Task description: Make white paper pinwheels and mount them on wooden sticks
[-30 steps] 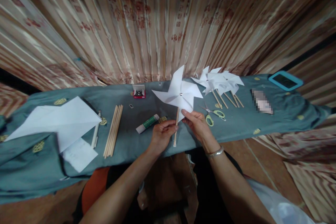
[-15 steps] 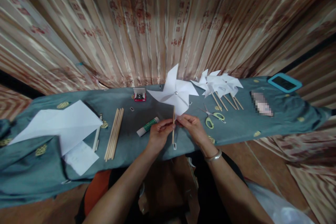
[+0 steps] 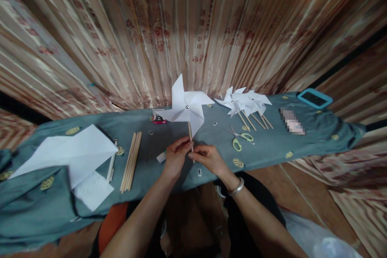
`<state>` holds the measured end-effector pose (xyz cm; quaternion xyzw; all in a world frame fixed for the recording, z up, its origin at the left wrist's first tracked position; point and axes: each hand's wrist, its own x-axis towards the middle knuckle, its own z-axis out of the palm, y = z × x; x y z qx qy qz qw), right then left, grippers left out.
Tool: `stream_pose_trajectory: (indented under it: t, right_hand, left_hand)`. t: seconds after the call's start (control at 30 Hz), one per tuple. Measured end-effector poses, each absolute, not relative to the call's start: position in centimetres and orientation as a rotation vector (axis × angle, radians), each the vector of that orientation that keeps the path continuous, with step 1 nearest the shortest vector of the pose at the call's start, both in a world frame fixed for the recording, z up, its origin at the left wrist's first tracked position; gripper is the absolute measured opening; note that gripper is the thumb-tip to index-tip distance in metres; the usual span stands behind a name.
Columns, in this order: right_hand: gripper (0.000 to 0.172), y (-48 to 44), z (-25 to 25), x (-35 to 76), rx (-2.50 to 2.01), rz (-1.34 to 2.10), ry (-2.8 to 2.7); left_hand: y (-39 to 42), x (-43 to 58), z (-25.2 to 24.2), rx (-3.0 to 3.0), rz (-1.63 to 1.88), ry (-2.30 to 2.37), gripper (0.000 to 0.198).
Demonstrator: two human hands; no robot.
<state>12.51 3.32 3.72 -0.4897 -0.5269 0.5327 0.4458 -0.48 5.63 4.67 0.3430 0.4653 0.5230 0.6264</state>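
A white paper pinwheel [image 3: 195, 109] with a shiny pin at its centre stands on a wooden stick, held up in front of me over the table. My left hand [image 3: 177, 155] pinches the stick below the blades. Lower down, the thumb and fingers of my right hand [image 3: 208, 157] close on the same stick near its bottom end. Partly behind my left hand lies a glue stick [image 3: 161, 157]. A small red box of pins [image 3: 159, 119] sits behind the pinwheel's left blade, partly covered by it.
Finished pinwheels [image 3: 242, 100] lie at the back right, near green-handled scissors [image 3: 238, 139]. Left are several wooden sticks [image 3: 131, 161], a pen [image 3: 111, 163] and white paper sheets [image 3: 84, 145]. A blue-framed device [image 3: 315, 98] and a blurred-out item [image 3: 292, 121] lie far right.
The pinwheel has shifted left and is raised on its stick. My right hand has moved from beside the blade down to the stick's lower part. My left hand still grips the stick.
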Motion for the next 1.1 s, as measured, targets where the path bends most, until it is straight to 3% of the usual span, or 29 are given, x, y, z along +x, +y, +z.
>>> stream_pose_trajectory:
  t: [0.3,0.7,1.1]
  right_hand:
    - [0.040,4.1,3.4,14.4,-1.351,1.170,-1.351]
    - [0.030,8.6,8.4,21.8,-2.288,0.315,-1.871]
    - [0.026,10.0,7.3,25.6,-2.620,0.172,-1.784]
  left_hand:
    - [5.2,-0.1,4.9,0.827,1.184,1.001,0.037]
    - [4.8,0.2,4.3,0.887,1.150,1.007,0.033]
    - [5.0,0.2,4.0,0.883,1.121,0.996,0.032]
